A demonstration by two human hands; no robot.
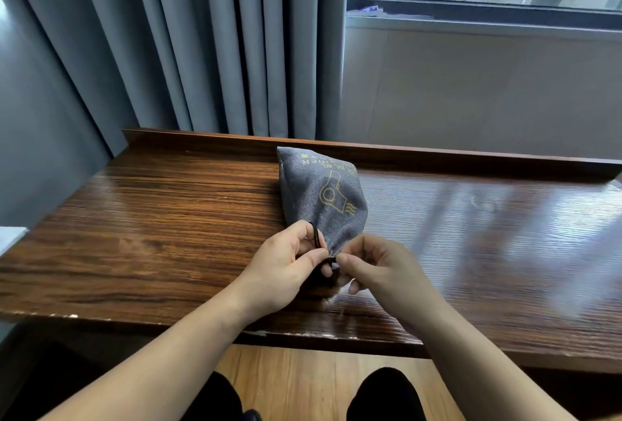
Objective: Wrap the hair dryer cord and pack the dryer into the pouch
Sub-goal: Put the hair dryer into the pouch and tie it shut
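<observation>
The pouch lies at the centre of the frame on the wooden table, bulging, with its printed dryer emblem facing up. The dryer itself is not visible and is judged to be inside.

The pouch's long axis runs from the upper centre of the frame down to its gathered mouth, which meets both hands at the lower centre. The left hand pinches the black drawstring, which loops over its index finger. The right hand has its fingers curled and pinches at the mouth directly opposite; what it holds is hidden.

Both hands are equally near the mouth. Nothing obstructs it. Grey curtains hang behind the table.
</observation>
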